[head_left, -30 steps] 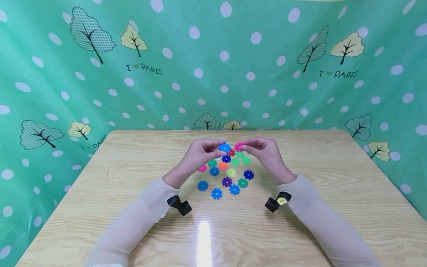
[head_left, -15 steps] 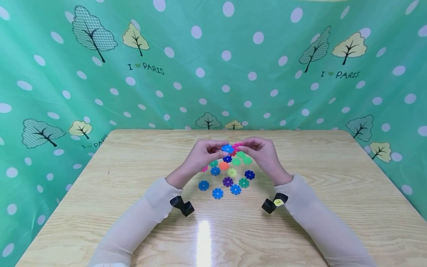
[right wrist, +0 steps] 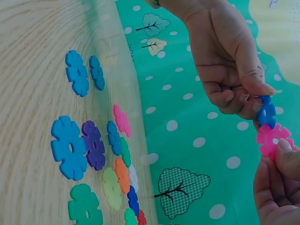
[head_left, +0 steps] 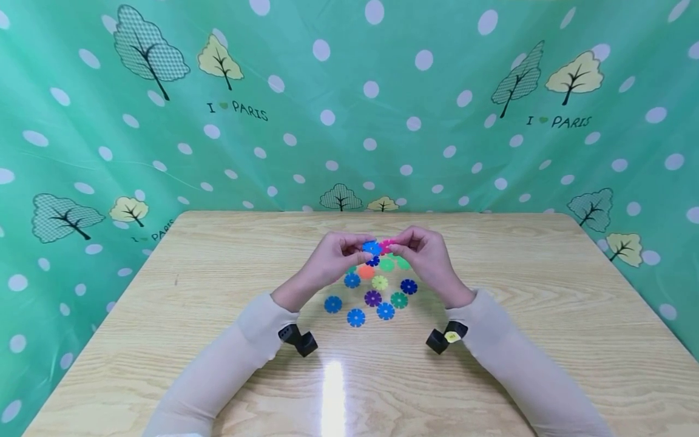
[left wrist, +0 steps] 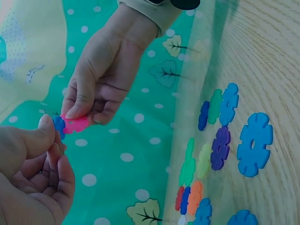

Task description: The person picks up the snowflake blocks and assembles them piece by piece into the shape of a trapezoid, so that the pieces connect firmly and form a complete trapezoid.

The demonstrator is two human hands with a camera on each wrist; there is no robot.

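Observation:
My left hand (head_left: 333,258) pinches a blue notched plastic disc (head_left: 371,248) between thumb and fingers. A pink notched disc (right wrist: 271,140) is pinched by my right hand (head_left: 428,258). Both hands are raised over the far part of the scattered discs. In the right wrist view the two discs meet edge to edge, turned at an angle to each other, the blue disc's rim at the pink one's notches. Fingertips cover part of each disc. Below them on the table lie a purple disc (head_left: 373,298), a yellow-green disc (head_left: 379,282) and an orange disc (head_left: 366,272).
More discs lie loosely about the table's middle, among them a dark blue disc (head_left: 408,286), a green disc (head_left: 399,300) and a light blue disc (head_left: 356,317). The wooden table (head_left: 218,273) ends at a green dotted curtain (head_left: 349,109) behind.
The hands have come together. The pink disc moved left and the blue disc slightly right, so the discs, apart at first, now meet. Both hands keep their pinch.

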